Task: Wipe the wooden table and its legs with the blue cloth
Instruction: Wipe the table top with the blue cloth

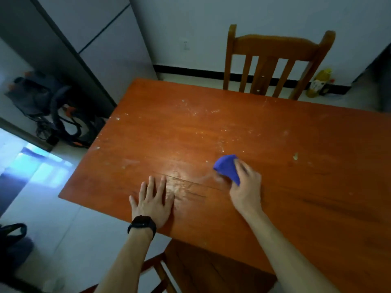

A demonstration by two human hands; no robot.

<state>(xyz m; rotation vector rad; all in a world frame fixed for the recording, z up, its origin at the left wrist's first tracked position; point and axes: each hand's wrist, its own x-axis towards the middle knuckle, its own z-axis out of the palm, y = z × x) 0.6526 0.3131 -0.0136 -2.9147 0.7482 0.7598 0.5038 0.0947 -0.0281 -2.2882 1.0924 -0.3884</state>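
Right hand [246, 187] holds blue cloth [227, 168] on wooden table [306, 166]; left hand [153, 199] flat.

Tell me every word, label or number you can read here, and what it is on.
No text is readable anywhere in this view.
Yellow bottle: pale label, too blurred to read.
Black watch: dark face, nothing shown.

Your wooden table [211, 134] runs off the picture's right edge (legs hidden beneath); your right hand [246, 188] covers part of the blue cloth [226, 166].
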